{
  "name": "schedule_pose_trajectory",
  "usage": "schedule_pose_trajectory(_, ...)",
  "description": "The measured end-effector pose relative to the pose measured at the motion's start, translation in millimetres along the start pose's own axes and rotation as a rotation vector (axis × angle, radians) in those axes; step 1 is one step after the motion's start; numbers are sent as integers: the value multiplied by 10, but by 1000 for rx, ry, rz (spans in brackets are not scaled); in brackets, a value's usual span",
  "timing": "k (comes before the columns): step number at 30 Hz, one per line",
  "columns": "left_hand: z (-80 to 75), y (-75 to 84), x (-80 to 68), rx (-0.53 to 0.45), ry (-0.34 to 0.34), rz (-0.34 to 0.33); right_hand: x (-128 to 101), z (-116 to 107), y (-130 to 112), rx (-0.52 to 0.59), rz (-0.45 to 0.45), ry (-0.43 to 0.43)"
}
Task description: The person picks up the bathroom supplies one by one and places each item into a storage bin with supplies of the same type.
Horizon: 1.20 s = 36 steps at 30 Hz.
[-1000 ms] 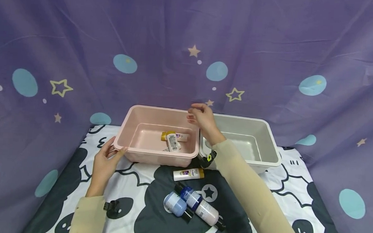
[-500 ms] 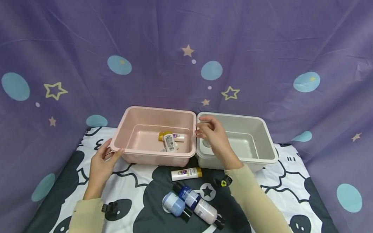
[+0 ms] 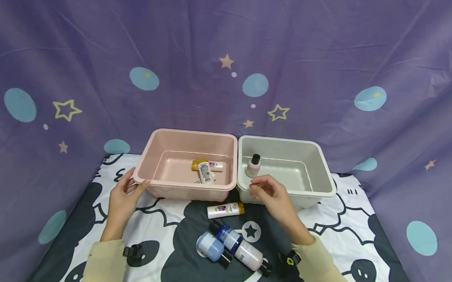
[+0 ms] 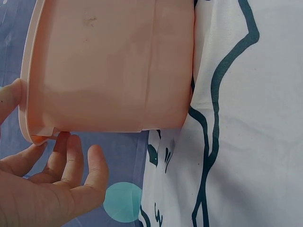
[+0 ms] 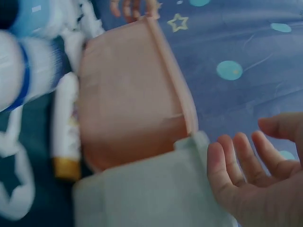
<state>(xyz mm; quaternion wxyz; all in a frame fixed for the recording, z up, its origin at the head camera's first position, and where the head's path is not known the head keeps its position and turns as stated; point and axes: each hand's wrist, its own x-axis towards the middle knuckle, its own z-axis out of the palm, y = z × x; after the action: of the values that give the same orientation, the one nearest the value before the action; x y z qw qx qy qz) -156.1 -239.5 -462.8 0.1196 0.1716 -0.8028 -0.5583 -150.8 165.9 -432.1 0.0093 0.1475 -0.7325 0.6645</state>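
Observation:
My left hand (image 3: pixel 123 201) grips the near left corner of the pink bin (image 3: pixel 188 192), thumb over the rim and fingers against the outside, as the left wrist view shows. Loosely bent and holding nothing, my right hand (image 3: pixel 278 203) hovers by the front rim of the off-white bin (image 3: pixel 316 200). A small pale bottle (image 3: pixel 253 168) with a black cap stands upright inside that bin, at its left end, just beyond my right fingertips. In the pink bin, a white tube (image 3: pixel 205 173) with a gold cap lies across another gold-capped tube (image 3: pixel 218 166).
The two bins stand side by side. In front of them on the patterned cloth (image 3: pixel 159 235) lie a gold-capped white tube (image 3: pixel 223 210), a light blue bottle (image 3: pixel 210 246), a dark blue bottle (image 3: pixel 229 237) and a pale pink bottle (image 3: pixel 249 256). A purple curtain (image 3: pixel 197 101) hangs behind.
My right hand has moved from above the gap between the bins back toward me and to the right, uncovering the standing bottle. The left hand stays at the pink bin's corner.

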Motion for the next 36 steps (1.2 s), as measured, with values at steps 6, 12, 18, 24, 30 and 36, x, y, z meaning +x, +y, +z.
schedule_pose_trajectory(6,33,12,10,-7,-3,12,-217,-66,153,-131,-64,-84)
schedule_pose_trajectory(12,53,5,18,-15,-18,21,-306,-72,413,-183,-42,-118)
schedule_pose_trajectory(18,34,-4,18,-19,-6,14,-271,-12,673,-324,-41,-189)
schedule_pose_trajectory(24,4,-13,16,-2,15,-4,-207,79,783,-453,-62,-265)
schedule_pose_trajectory(30,24,2,15,-5,2,-1,-181,136,832,-699,-167,-308)
schedule_pose_trajectory(36,25,-9,13,-20,4,-10,-163,219,864,-901,-200,-411)
